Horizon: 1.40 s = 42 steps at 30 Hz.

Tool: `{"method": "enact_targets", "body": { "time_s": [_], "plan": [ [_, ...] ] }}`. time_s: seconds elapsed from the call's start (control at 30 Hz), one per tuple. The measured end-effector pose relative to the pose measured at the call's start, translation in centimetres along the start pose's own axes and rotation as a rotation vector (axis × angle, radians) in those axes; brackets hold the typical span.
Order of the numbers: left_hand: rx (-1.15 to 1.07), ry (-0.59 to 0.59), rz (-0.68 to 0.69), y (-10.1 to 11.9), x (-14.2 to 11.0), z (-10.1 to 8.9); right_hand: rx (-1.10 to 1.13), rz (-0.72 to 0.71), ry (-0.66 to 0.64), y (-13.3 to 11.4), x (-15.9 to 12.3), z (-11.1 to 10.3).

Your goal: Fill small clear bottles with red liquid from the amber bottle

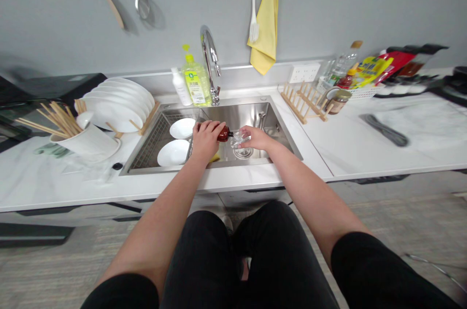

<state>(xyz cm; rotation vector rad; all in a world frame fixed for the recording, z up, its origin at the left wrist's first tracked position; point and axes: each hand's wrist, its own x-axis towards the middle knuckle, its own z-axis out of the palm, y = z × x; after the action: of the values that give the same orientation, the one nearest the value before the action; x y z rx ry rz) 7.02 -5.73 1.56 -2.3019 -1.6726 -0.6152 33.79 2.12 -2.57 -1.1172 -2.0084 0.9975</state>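
Observation:
Over the sink (251, 159) my left hand (207, 139) is wrapped round a dark brown bottle (223, 134), which lies tilted nearly level with its narrow black neck pointing right. My right hand (256, 137) grips a small clear glass (239, 139), its mouth close to the bottle's neck. Whether neck and glass touch I cannot tell. Below the glass the drain (243, 153) shows in the basin floor. Something yellow (214, 158) lies in the basin under my left hand, mostly hidden.
Two white bowls (174, 152) sit in the wire rack at the sink's left. Behind stand the faucet (209, 56) and a dish soap bottle (197, 82). Plates (113, 107) and a chopstick holder (87, 141) are on the left; a wooden rack (304, 102) and a jar (339, 101) on the right.

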Motion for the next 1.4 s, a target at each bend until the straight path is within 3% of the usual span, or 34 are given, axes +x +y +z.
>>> {"method": "enact_targets", "body": {
  "time_s": [1.4],
  "plan": [
    [0.011, 0.04, 0.034, -0.19, -0.08, 0.41, -0.055, -0.009, -0.016, -0.12, -0.05, -0.1]
  ]
}}
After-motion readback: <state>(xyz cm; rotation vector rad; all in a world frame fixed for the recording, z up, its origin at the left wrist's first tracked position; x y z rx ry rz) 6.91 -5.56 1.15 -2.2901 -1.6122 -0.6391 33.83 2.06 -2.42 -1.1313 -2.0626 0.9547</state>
